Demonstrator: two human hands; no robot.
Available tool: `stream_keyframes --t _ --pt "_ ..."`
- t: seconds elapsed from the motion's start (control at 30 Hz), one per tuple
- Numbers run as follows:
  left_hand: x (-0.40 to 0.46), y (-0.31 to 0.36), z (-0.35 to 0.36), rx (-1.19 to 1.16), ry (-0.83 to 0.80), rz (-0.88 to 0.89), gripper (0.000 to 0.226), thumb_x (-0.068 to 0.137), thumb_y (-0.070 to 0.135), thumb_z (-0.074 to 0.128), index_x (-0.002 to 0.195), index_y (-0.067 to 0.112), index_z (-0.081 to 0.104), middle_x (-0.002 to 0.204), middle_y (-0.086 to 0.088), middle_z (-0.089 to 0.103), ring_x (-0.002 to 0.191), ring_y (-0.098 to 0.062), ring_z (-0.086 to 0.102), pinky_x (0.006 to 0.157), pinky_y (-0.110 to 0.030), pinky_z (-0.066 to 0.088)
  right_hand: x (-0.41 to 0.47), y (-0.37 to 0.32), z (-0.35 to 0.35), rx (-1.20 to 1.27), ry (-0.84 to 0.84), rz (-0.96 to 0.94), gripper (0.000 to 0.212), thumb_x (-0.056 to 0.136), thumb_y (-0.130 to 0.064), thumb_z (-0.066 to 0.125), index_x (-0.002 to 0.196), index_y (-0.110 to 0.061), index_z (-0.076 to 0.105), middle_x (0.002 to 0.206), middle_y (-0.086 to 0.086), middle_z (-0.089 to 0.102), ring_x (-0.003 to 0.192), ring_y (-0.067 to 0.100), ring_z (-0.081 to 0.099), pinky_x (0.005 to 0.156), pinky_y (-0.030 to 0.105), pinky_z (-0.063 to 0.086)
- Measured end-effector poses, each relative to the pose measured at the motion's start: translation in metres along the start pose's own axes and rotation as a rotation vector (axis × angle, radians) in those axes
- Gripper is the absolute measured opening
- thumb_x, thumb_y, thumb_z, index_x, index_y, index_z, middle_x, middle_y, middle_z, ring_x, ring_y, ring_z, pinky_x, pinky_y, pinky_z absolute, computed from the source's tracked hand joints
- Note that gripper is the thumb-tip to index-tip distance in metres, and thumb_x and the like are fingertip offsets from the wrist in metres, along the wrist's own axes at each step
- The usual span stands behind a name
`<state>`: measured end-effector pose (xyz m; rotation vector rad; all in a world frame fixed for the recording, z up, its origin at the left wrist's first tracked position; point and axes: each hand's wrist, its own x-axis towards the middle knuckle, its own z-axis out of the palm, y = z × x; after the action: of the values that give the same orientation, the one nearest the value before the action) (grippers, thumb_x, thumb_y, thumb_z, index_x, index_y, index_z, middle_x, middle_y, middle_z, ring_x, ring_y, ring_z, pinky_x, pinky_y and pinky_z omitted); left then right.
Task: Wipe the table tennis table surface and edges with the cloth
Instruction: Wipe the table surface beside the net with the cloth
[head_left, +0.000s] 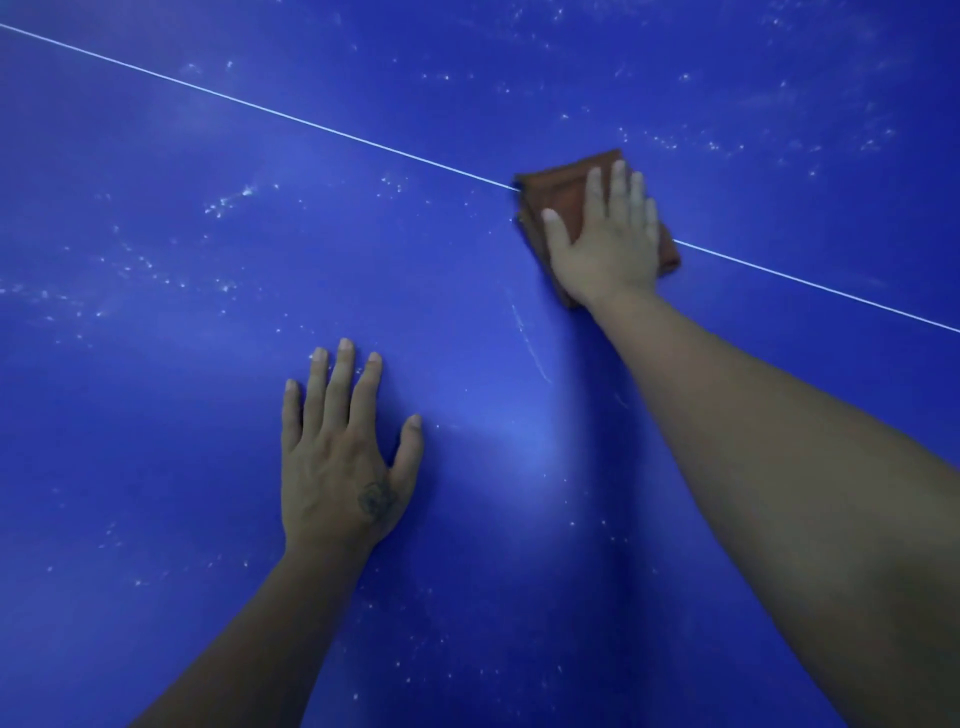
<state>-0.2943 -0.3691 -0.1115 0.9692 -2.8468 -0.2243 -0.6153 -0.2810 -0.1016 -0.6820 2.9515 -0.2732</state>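
One folded brown cloth (558, 189) lies flat on blue table surface (156, 156), sitting across thin white line (260, 106). Right hand (608, 244) presses down on cloth, fingers straight and slightly spread, palm flat, nothing gripped. Left hand (337, 462) rests flat on bare surface nearer person, well apart from cloth, fingers extended, holding nothing. White specks (228, 200) scattered over surface.

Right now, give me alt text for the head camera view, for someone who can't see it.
A right hand presses a folded brown cloth flat on a blue table, over its thin white line. The left hand rests flat on the table nearer the viewer, and pale specks dot the surface.
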Motion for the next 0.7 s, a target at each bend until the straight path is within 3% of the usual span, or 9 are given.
stream_keyframes --t 0.1,0.2,0.37,0.47,0.7 --pt "0.000 0.001 -0.002 0.001 -0.009 -0.008 0.073 0.105 0.054 0.042 0.165 0.013 0.039 0.178 -0.007 0.024 0.167 -0.026 0.011 0.134 -0.054 0.015 -0.013 -0.036 0.007 -0.017 -0.077 -0.330 0.082 0.103 -0.067 0.032 0.167 -0.019 0.017 0.176 0.004 0.005 0.163 0.024 0.002 0.131 0.043 0.002" --pt "-0.001 0.001 -0.001 -0.006 -0.011 -0.006 0.073 0.105 0.054 0.043 0.166 0.014 0.038 0.178 -0.006 0.024 0.167 -0.025 0.011 0.134 -0.054 0.015 -0.012 -0.030 0.004 0.002 -0.181 -0.507 0.082 0.103 -0.068 0.035 0.168 -0.022 0.015 0.176 -0.001 0.002 0.162 0.019 0.000 0.132 0.041 0.000" --pt "-0.001 0.000 0.000 -0.013 -0.003 -0.005 0.073 0.104 0.054 0.042 0.165 0.014 0.038 0.178 -0.006 0.024 0.167 -0.025 0.011 0.134 -0.054 0.014 0.024 0.031 -0.009 -0.046 -0.156 -0.432 0.074 0.107 -0.056 0.039 0.167 -0.018 0.017 0.176 0.005 0.003 0.162 0.025 0.003 0.131 0.044 0.002" --pt "-0.001 0.000 0.000 -0.013 -0.012 -0.007 0.073 0.105 0.054 0.042 0.166 0.014 0.038 0.178 -0.006 0.023 0.167 -0.025 0.010 0.134 -0.053 0.013 0.020 0.035 -0.009 -0.100 -0.105 -0.392 0.076 0.106 -0.060 0.034 0.167 -0.018 0.016 0.176 0.005 0.004 0.162 0.025 0.002 0.131 0.047 0.003" --pt "-0.002 0.000 -0.002 -0.052 -0.006 -0.001 0.068 0.105 0.046 0.040 0.165 0.013 0.040 0.177 -0.006 0.025 0.167 -0.027 0.013 0.134 -0.054 0.012 -0.086 0.004 0.000 -0.124 -0.113 -0.772 0.077 0.104 -0.065 0.036 0.167 -0.023 0.021 0.175 0.002 0.011 0.162 0.023 0.008 0.131 0.047 0.010"
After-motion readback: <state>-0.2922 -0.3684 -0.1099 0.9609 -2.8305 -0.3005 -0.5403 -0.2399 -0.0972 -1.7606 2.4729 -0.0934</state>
